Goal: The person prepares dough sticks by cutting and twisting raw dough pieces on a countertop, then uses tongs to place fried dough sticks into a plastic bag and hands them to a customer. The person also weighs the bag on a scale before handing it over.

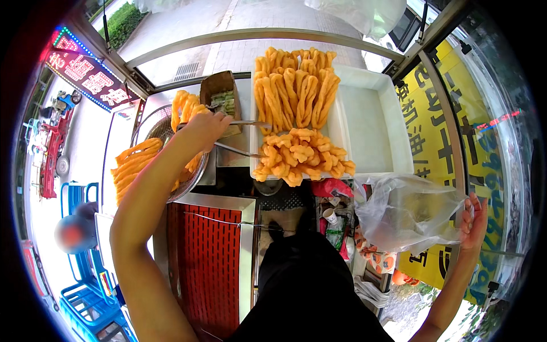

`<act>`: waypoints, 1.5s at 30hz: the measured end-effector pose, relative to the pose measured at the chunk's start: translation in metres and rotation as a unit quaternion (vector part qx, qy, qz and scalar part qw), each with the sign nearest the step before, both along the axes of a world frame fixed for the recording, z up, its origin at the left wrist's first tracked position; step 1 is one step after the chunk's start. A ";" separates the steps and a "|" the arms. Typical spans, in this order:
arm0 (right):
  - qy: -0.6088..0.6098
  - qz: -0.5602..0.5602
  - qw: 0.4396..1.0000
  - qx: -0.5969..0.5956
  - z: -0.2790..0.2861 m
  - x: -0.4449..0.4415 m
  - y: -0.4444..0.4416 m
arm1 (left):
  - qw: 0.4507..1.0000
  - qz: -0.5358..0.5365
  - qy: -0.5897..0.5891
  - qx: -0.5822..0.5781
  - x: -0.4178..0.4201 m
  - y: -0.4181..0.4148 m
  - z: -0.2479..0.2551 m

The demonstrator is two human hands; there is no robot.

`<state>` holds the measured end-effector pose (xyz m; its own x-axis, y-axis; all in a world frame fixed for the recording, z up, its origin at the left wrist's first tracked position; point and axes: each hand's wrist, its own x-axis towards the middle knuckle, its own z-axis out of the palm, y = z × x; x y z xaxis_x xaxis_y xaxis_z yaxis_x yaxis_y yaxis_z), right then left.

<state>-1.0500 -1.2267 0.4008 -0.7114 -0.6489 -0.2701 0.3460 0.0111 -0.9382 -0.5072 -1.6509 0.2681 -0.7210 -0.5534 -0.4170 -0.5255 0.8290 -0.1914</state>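
Note:
My left hand (207, 130) grips a pair of metal tongs (239, 150). The tongs' jaws are spread, with their tips at the left side of a pile of short fried dough pieces (301, 154). Behind that pile, long folded fried dough sticks (295, 94) stand in rows in a white plastic tray (342, 119). At the far right my right hand (473, 220) pinches the edge of a clear plastic bag (406, 213), which hangs loosely below the tray's right half. Under my left forearm, more fried dough sticks (139, 164) rest in and over a round wire basket (198, 171).
A small cardboard box (220, 98) with packets stands left of the tray. A red slotted panel (209, 256) in a metal frame lies at lower left. A metal window rail (265, 34) crosses the front. A person (74, 233) is outside at left, near blue metal racks (87, 303).

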 end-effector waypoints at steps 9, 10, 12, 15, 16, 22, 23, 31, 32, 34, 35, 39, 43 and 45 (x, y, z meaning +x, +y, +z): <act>0.055 0.041 0.997 0.025 0.027 -0.004 -0.023 | 0.979 -0.183 -0.043 -0.079 -0.052 -0.035 -0.004; 0.061 0.035 0.997 0.028 0.028 -0.006 -0.028 | 0.978 -0.193 -0.035 -0.073 -0.052 -0.036 -0.008; 0.072 0.026 0.997 0.032 0.031 -0.014 -0.040 | 0.981 -0.182 -0.036 -0.052 -0.053 -0.038 -0.013; 0.085 0.029 0.996 0.024 0.039 -0.040 -0.060 | 0.992 -0.114 -0.050 -0.008 -0.044 -0.042 -0.009; 0.093 0.054 0.994 0.011 0.043 -0.056 -0.065 | 0.995 -0.089 -0.047 0.009 -0.035 -0.041 -0.004; 0.110 0.207 0.970 -0.069 0.093 -0.106 -0.122 | 0.990 0.113 0.027 0.074 0.008 -0.024 0.036; 0.108 0.235 0.963 -0.079 0.096 -0.105 -0.134 | 0.985 0.147 0.030 0.083 0.010 -0.018 0.042; 0.114 0.341 0.929 -0.092 0.113 -0.076 -0.216 | 0.891 0.340 0.275 0.126 0.031 0.043 0.097; 0.115 0.351 0.925 -0.092 0.115 -0.078 -0.218 | 0.863 0.367 0.305 0.167 0.025 0.047 0.103; 0.120 0.358 0.921 -0.097 0.110 -0.081 -0.220 | 0.807 0.408 0.373 0.207 0.016 0.057 0.106; 0.122 0.363 0.918 -0.100 0.108 -0.082 -0.222 | 0.776 0.428 0.406 0.225 0.010 0.064 0.106; 0.125 0.381 0.911 -0.093 0.097 -0.083 -0.223 | 0.762 0.460 0.376 0.257 -0.029 0.072 0.105; 0.185 0.425 0.881 -0.099 0.088 -0.069 -0.229 | 0.680 0.451 0.474 0.330 -0.095 0.096 0.118; 0.171 0.450 0.870 -0.107 0.092 -0.066 -0.232 | 0.671 0.419 0.472 0.389 -0.117 0.095 0.121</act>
<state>-1.1163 -1.4583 0.4931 0.0963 -0.9940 0.0523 -0.0130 -0.0538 -0.9985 -0.6241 -1.5558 0.3890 -0.4392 -0.8087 -0.3912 -0.4518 -0.1776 0.8743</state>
